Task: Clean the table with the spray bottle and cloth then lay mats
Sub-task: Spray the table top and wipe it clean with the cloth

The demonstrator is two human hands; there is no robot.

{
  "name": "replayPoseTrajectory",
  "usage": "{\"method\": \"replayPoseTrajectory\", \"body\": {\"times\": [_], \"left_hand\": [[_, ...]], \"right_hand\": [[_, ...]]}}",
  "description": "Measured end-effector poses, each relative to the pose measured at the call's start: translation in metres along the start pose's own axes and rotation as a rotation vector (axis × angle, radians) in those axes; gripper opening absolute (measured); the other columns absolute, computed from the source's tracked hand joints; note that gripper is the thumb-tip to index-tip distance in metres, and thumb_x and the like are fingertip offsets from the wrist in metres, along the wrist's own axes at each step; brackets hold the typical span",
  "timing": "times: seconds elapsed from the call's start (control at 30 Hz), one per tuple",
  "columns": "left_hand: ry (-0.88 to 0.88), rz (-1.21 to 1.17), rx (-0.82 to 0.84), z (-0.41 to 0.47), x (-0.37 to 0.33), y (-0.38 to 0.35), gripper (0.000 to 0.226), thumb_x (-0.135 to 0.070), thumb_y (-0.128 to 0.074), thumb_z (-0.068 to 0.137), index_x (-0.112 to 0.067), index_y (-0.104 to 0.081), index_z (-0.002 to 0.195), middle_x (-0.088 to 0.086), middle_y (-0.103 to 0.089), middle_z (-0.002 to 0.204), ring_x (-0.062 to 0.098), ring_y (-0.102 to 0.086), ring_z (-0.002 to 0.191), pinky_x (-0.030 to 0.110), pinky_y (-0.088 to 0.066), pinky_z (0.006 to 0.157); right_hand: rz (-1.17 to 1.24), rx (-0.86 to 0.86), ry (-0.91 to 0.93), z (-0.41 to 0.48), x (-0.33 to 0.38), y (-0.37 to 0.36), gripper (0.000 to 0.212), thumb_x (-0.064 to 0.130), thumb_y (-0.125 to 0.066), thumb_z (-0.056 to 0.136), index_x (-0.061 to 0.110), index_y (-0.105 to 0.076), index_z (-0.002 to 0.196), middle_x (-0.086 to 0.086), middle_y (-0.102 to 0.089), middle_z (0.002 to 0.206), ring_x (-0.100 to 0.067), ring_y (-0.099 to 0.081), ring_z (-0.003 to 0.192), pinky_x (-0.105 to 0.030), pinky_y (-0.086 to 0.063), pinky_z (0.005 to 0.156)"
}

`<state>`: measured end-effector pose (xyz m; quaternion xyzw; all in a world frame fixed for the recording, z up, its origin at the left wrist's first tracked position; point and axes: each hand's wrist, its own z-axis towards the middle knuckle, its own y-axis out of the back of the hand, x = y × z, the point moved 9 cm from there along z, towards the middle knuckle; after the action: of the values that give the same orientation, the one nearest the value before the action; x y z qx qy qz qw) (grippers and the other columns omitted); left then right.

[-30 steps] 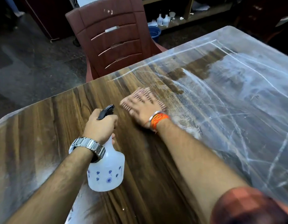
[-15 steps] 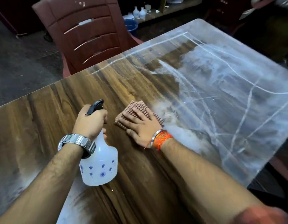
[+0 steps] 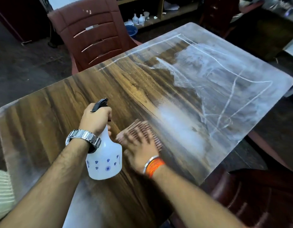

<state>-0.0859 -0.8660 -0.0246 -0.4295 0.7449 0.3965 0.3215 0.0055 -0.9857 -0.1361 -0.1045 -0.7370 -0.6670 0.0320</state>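
The right hand (image 3: pixel 140 152) has dragged the ribbed cloth (image 3: pixel 139 130) back toward the person. A second ago it was out past the nozzle of the spray bottle (image 3: pixel 104 158), and half a second ago it was level with the left hand (image 3: pixel 94 119). Now it is just beside the bottle's shoulder, smeared with blur. The hazy white patch (image 3: pixel 180 129) that was by the wrist now lies off the cloth's right edge (the view has swung too, bringing a second dark red chair (image 3: pixel 257 199) in at the counter's (image 3: pixel 43 112) near right corner).
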Motion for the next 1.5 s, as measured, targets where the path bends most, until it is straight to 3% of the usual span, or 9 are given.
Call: {"method": "replayPoseTrajectory", "body": {"times": [0.17, 0.4, 0.63, 0.83, 0.9, 0.97, 1.1, 1.27, 1.5], "left_hand": [[-0.027, -0.008, -0.046, -0.044, -0.004, 0.019, 0.033, -0.015, -0.053, 0.06, -0.018, -0.057, 0.093, 0.013, -0.062, 0.086, 0.027, -0.053, 0.06, 0.036, -0.047, 0.055], [-0.048, -0.062, -0.133, -0.116, 0.013, 0.03, 0.03, -0.012, -0.052, 0.064, -0.013, -0.055, 0.093, 0.015, -0.057, 0.084, 0.025, -0.05, 0.057, 0.034, -0.047, 0.052], [-0.027, -0.094, -0.169, -0.208, 0.058, 0.002, 0.037, -0.013, -0.051, 0.059, -0.011, -0.057, 0.096, 0.015, -0.055, 0.083, 0.026, -0.047, 0.059, 0.037, -0.044, 0.056], [-0.059, -0.034, -0.104, -0.243, 0.068, -0.039, 0.038, -0.018, -0.054, 0.062, -0.007, -0.056, 0.098, 0.013, -0.054, 0.075, 0.027, -0.049, 0.053, 0.035, -0.046, 0.05], [-0.078, 0.014, -0.101, -0.256, 0.069, -0.052, 0.028, -0.023, -0.056, 0.063, -0.013, -0.055, 0.089, 0.012, -0.057, 0.076, 0.028, -0.053, 0.054, 0.036, -0.048, 0.051], [-0.117, 0.075, -0.087, -0.276, 0.073, -0.07, 0.027, -0.03, -0.057, 0.065, -0.015, -0.056, 0.087, 0.008, -0.059, 0.075, 0.029, -0.057, 0.058, 0.034, -0.049, 0.055], [-0.179, 0.229, -0.006, -0.319, 0.084, -0.126, 0.027, -0.04, -0.058, 0.065, -0.017, -0.054, 0.076, -0.001, -0.057, 0.072, 0.027, -0.056, 0.072, 0.028, -0.039, 0.056], [-0.156, 0.271, 0.071, -0.35, 0.084, -0.195, 0.011, -0.024, -0.058, 0.079, -0.013, -0.055, 0.078, 0.006, -0.062, 0.077, 0.028, -0.058, 0.066, 0.023, -0.04, 0.04], [-0.233, 0.27, -0.07, -0.37, 0.038, -0.283, 0.014, -0.024, -0.058, 0.08, -0.013, -0.051, 0.074, 0.006, -0.06, 0.074, 0.028, -0.055, 0.065, 0.027, -0.035, 0.047]], "right_hand": [[-0.064, 0.117, 0.446, -0.1, 0.117, -0.038, 0.057, 0.051, -0.036, 0.093, 0.039, -0.027, 0.147, 0.016, -0.034, 0.152, -0.028, -0.018, 0.146, -0.059, -0.002, 0.111], [-0.017, 0.086, 0.486, -0.18, 0.049, -0.041, 0.054, 0.048, -0.03, 0.096, 0.041, -0.022, 0.149, 0.02, -0.033, 0.152, -0.021, -0.027, 0.144, -0.052, -0.008, 0.111], [0.186, -0.044, 0.019, -0.213, -0.106, 0.011, 0.045, 0.029, -0.038, 0.096, 0.037, -0.044, 0.14, 0.014, -0.051, 0.14, -0.015, -0.039, 0.138, -0.044, -0.02, 0.116], [1.511, -0.331, -0.694, -0.263, -0.165, 0.05, 0.029, 0.013, -0.042, 0.102, 0.004, -0.061, 0.123, -0.009, -0.063, 0.122, -0.022, -0.057, 0.114, -0.024, -0.046, 0.095], [2.01, -0.367, -0.822, -0.272, -0.163, 0.04, 0.029, 0.015, -0.043, 0.101, 0.003, -0.061, 0.121, -0.017, -0.063, 0.123, -0.03, -0.06, 0.112, -0.04, -0.047, 0.1], [2.211, -0.369, -0.894, -0.288, -0.166, 0.036, 0.033, 0.022, -0.05, 0.096, 0.003, -0.06, 0.122, -0.019, -0.064, 0.122, -0.035, -0.06, 0.113, -0.053, -0.046, 0.098], [2.267, -0.397, -0.931, -0.312, -0.192, 0.035, 0.066, 0.028, -0.074, 0.068, 0.002, -0.058, 0.126, -0.018, -0.063, 0.125, -0.038, -0.06, 0.113, -0.058, -0.048, 0.092], [2.305, -0.437, -0.859, -0.341, -0.231, 0.06, 0.037, 0.027, -0.045, 0.099, 0.005, -0.056, 0.127, -0.016, -0.063, 0.122, -0.034, -0.057, 0.115, -0.052, -0.044, 0.098], [2.129, -0.431, -0.894, -0.368, -0.298, 0.09, 0.035, 0.026, -0.052, 0.096, 0.003, -0.061, 0.12, -0.018, -0.066, 0.117, -0.032, -0.064, 0.103, -0.043, -0.054, 0.078]]}}
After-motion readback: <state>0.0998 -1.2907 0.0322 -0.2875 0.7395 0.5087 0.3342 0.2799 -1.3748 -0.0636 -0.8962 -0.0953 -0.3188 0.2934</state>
